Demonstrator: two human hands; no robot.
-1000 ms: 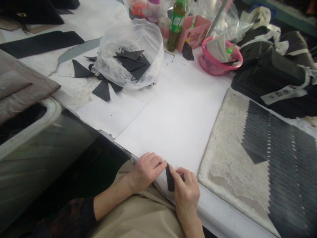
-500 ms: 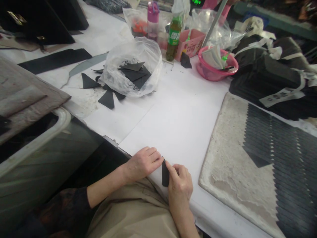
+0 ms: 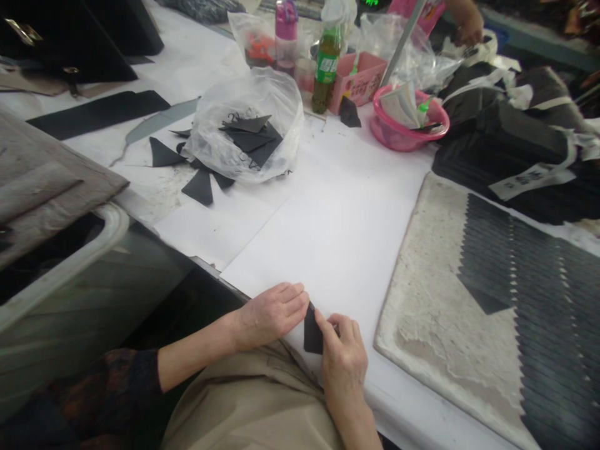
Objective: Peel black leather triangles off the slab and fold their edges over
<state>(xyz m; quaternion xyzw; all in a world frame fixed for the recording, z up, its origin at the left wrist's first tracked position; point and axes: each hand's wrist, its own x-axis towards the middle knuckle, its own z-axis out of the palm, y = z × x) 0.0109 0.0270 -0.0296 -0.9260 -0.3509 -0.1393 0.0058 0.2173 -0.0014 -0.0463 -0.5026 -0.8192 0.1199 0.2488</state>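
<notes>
At the table's near edge, a small flat black piece [image 3: 313, 334], leather-like, is between my two hands. My left hand [image 3: 277, 314] is closed, its fingertips pinched at the piece's upper corner. My right hand [image 3: 345, 351] grips the right side of the same piece, with the thumb along its edge and the other fingers curled. The fingers cover part of the piece. To the right lies a pale board [image 3: 422, 281] bearing overlapping rows of similar black pieces [image 3: 544, 300]. A clear plastic bag [image 3: 285, 103] with black triangular pieces [image 3: 253, 139] in it sits farther back.
Loose black triangles [image 3: 199, 187] lie beside the bag. Behind stand a green-labelled bottle [image 3: 327, 69], a purple-topped bottle [image 3: 286, 31], a pink box [image 3: 360, 81] and a pink basin [image 3: 407, 139]. Black bundles [image 3: 510, 137] sit at right. Another person's hand [image 3: 470, 28] shows at the back.
The black piece has turned so that more of its face shows. My hands have shifted slightly, both still on it. Another person's hand has come into view at the top right.
</notes>
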